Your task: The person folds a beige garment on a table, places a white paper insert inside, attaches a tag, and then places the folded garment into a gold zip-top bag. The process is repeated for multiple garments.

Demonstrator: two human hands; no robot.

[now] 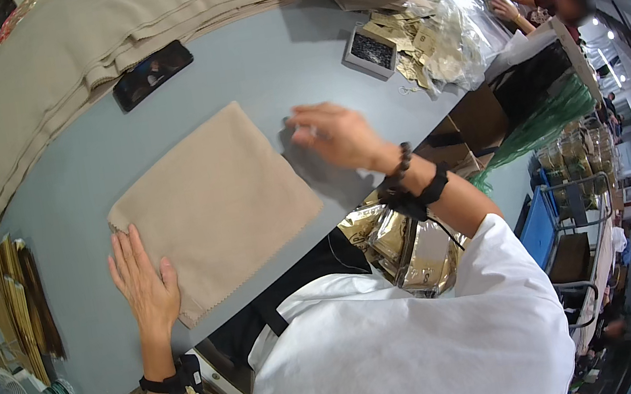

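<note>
A beige cloth (219, 205), folded into a rough square with zigzag-cut edges, lies flat on the grey table (91, 291). My left hand (148, 283) rests palm down at its left edge, fingers extended and thumb on the fabric. Beyond the cloth's right edge, my right hand (336, 132) hovers over the table, blurred, with fingers bent. A small dark spot shows by its fingertips; whether it is an object in them is unclear.
Layered beige fabric (52, 71) covers the far side, with a smartphone (153, 75) against it. A small box of dark pieces (370, 53) stands near gold packets (420, 40) and clear plastic (461, 22). Gold packaging strips (19, 302) lie left. Another person's hand (504, 6) shows far right.
</note>
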